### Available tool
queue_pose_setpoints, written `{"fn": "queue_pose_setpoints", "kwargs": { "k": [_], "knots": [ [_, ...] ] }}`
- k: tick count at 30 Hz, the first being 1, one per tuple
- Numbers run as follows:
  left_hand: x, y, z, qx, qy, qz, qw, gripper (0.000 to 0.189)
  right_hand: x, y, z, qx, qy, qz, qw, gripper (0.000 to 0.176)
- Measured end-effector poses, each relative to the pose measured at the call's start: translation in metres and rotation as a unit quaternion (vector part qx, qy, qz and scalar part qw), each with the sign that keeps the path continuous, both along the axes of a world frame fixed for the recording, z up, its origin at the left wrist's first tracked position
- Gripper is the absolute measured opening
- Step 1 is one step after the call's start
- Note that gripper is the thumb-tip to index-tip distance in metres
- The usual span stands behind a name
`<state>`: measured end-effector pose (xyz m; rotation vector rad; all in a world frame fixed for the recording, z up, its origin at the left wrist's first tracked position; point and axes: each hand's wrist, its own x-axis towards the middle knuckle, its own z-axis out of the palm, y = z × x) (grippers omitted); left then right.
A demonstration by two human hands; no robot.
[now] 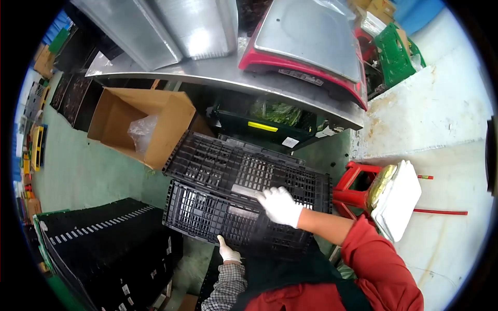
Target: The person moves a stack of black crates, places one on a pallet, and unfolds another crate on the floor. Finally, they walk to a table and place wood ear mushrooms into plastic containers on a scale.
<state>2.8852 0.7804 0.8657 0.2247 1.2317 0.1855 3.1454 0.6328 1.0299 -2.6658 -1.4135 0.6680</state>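
Note:
Low in front of me lies a black slatted plastic crate (199, 210), its two long panels side by side at an angle. The far panel (207, 158) has a grey label strip near its inner edge. My left hand (228, 252), in a white glove, grips the near edge with the thumb on top; its other fingers are hidden below. Also gloved, my right hand (280, 206) is over the right part of the crate, fingers bent against the far panel near the label strip. Blur covers the part of the crate just under the right hand.
A steel table (223, 67) carries a red-sided scale (311, 36) and metal containers. Below stand an open cardboard box (171, 119) and a dark crate (238, 124) with bagged greens. A red stool (355, 194) is by the right wall; a black stack (119, 249) stands at left.

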Motion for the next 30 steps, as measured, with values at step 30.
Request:
{"fn": "queue_pose_setpoints", "kwargs": {
  "k": [30],
  "knots": [
    [0.171,-0.012,0.077,0.682,-0.092,-0.692,0.217,0.088,0.181,-0.015,0.060,0.155,0.042,-0.181,0.970,0.024]
  ]
}}
